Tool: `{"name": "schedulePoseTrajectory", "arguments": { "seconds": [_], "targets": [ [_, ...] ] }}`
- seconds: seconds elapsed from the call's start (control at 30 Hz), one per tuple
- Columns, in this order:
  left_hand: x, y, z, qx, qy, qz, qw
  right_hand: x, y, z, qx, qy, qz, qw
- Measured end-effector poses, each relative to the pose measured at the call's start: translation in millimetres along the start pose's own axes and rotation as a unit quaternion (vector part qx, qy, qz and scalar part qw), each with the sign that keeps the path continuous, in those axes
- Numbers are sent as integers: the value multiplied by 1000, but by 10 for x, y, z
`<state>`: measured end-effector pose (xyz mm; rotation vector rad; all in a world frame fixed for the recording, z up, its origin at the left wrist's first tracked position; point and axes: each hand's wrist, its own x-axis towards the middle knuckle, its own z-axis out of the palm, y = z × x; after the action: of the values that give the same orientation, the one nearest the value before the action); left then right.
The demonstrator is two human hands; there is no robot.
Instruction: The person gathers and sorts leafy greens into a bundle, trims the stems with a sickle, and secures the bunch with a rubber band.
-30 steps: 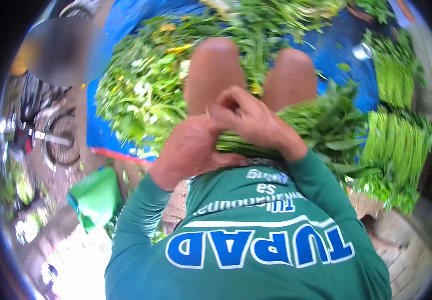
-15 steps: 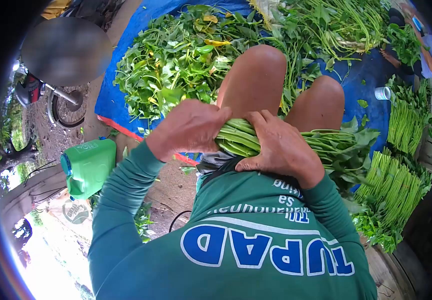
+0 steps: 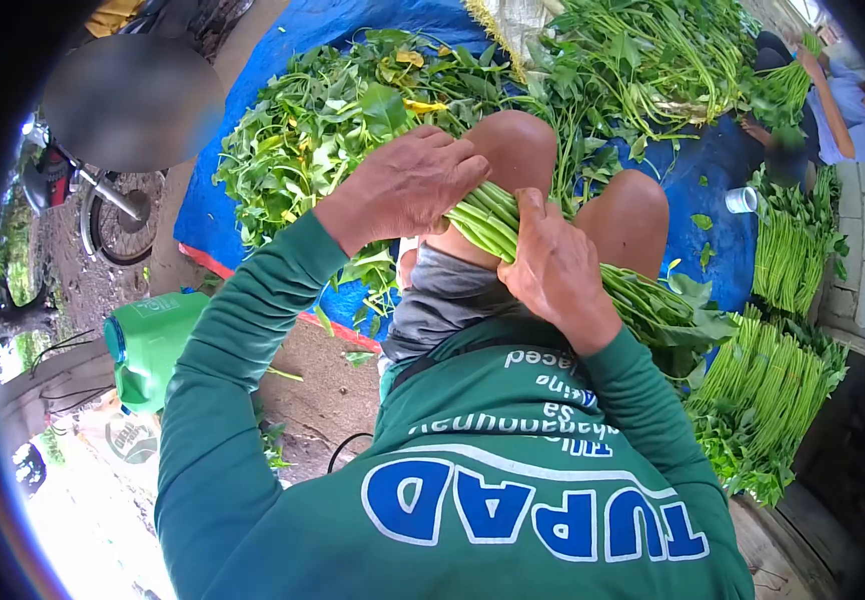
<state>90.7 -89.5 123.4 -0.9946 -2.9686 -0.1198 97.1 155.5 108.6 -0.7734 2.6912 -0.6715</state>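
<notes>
A bundle of long green stems lies across my lap, its leafy end pointing to the right. My left hand is wrapped round the stem ends at the bundle's left. Farther right, my right hand grips the middle of the same bundle, thumb on the near side. Beyond my knees a loose heap of leafy greens covers part of the blue sheet.
Stacked stem bundles stand at the right, with more behind. A white cup rests on the sheet. A green jug and a bicycle wheel are at left. Another person sits at the upper right.
Both hands have raised the bundle's stem end away from my body, tilting it. A second ago my hands were close together above the bundle. The other person now holds up a bunch of greens.
</notes>
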Motion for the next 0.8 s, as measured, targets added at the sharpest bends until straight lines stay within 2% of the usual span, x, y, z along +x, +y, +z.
{"name": "schedulePoseTrajectory", "arguments": {
  "seconds": [0.07,0.13,0.2,0.23,0.27,0.3,0.37,0.43,0.47,0.5,0.53,0.6,0.63,0.7,0.73,0.8],
  "targets": [
    [-40,111,-125,19,90,-7,996,74,89,-94,67,-25,-22,997],
    [-69,412,-440,-44,158,10,986,150,251,-222,123,-35,-35,991],
    [-227,710,-541,-204,160,20,966,160,420,-358,168,-34,-39,984],
    [-239,857,-499,-342,22,-80,936,186,474,-457,207,-17,-66,976],
    [-223,970,-368,-458,-116,-174,864,220,414,-682,174,-22,-26,984],
    [-130,1123,-64,-621,40,-180,761,212,247,-960,144,-26,14,989],
    [277,1195,-271,-788,177,-114,578,211,85,-1236,150,-18,14,988],
    [692,1162,-620,-826,307,-51,470,223,-208,-1400,207,116,-143,961],
    [834,1043,-916,-809,352,-46,468,292,-374,-1517,234,181,-231,927],
    [978,921,-1214,-789,398,-41,466,391,-509,-1669,190,211,-226,932],
    [1011,809,-1484,-763,439,-29,473,461,-708,-1830,199,241,-260,914],
    [774,594,-2171,-639,447,7,626,541,-1143,-2055,229,300,-316,871],
    [692,483,-2399,-575,442,24,688,516,-1208,-2080,197,292,-352,867],
    [450,480,-2816,-487,400,7,776,463,-1334,-2127,137,276,-426,851],
    [384,454,-2887,-456,342,-16,822,312,-1348,-2032,134,316,-424,838],
    [370,484,-2706,-502,180,-38,845,-100,-1027,-1754,56,287,-309,905]
  ]
}}
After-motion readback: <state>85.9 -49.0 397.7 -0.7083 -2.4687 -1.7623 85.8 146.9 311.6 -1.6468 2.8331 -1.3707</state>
